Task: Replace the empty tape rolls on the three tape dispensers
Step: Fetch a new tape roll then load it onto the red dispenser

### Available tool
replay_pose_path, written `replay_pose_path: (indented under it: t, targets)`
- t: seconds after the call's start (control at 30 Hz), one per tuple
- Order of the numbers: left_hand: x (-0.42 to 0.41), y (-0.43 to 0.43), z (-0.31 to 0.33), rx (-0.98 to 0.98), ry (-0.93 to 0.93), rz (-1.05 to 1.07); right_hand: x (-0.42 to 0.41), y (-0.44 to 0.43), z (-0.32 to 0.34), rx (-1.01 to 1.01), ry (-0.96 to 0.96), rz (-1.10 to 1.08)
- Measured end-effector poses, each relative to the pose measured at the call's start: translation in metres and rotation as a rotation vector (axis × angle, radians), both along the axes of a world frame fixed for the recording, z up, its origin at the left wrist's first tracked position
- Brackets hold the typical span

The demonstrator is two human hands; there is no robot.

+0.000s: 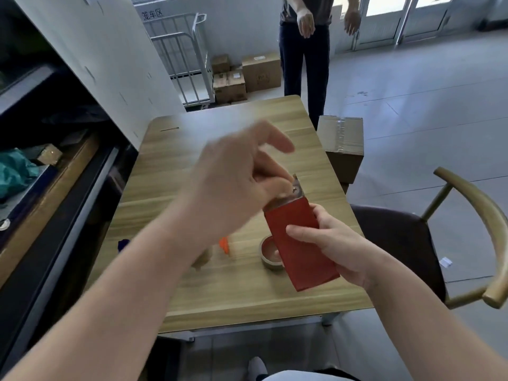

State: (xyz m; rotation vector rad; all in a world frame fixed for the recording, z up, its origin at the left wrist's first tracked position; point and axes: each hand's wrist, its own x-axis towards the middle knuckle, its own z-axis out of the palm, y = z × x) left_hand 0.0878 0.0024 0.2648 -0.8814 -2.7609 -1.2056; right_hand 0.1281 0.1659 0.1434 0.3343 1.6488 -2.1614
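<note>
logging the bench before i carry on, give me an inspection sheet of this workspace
surface: wooden table, grain bare over most of it
job's things: red tape dispenser held above the table, metal end uppermost; tape roll ring lying flat on the table, partly behind the dispenser
clutter: orange item and dark blue item, both partly hidden by the left forearm, too little shown to identify
grippers: right hand grips the dispenser's body; left hand at its metal end, blurred, grip unclear
cables: nothing seen
surroundings: cardboard box beside the table, chair, second person standing beyond the table, cage trolley, floor cartons
</note>
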Motion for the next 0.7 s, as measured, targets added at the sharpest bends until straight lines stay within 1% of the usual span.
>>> replay_pose_path:
  t: [0.13,0.23,0.27,0.33,0.4,0.47,0.53,0.6,0.67,0.7]
  targets:
    - [-0.001,0.009,-0.033,-0.04,-0.07,-0.021,-0.012,-0.001,0.009,-0.078,-0.061,-0.049]
    - [0.001,0.011,-0.053,-0.064,-0.009,0.0,-0.016,0.001,0.014,-0.199,-0.073,-0.023]
    - [0.003,0.01,-0.058,-0.088,0.054,0.003,-0.018,0.001,0.015,-0.255,-0.063,-0.018]
    - [0.008,0.01,-0.066,-0.158,0.259,-0.033,-0.019,0.001,0.019,-0.294,-0.035,-0.019]
    - [0.014,0.01,-0.07,-0.235,0.493,-0.119,-0.022,0.001,0.018,-0.257,-0.044,-0.018]
    - [0.016,0.012,-0.072,-0.3,0.658,-0.193,-0.025,0.0,0.015,-0.21,-0.084,-0.026]
    - [0.016,0.013,-0.075,-0.378,0.758,-0.234,-0.027,-0.002,0.014,-0.2,-0.12,-0.069]
    - [0.015,0.01,-0.077,-0.395,0.817,-0.294,-0.029,-0.005,0.014,-0.2,-0.136,-0.133]
    - [0.018,0.006,-0.08,-0.328,0.846,-0.348,-0.031,-0.006,0.013,-0.211,-0.13,-0.211]
    - [0.021,0.004,-0.078,-0.252,0.814,-0.312,-0.031,-0.005,0.012,-0.209,-0.119,-0.247]
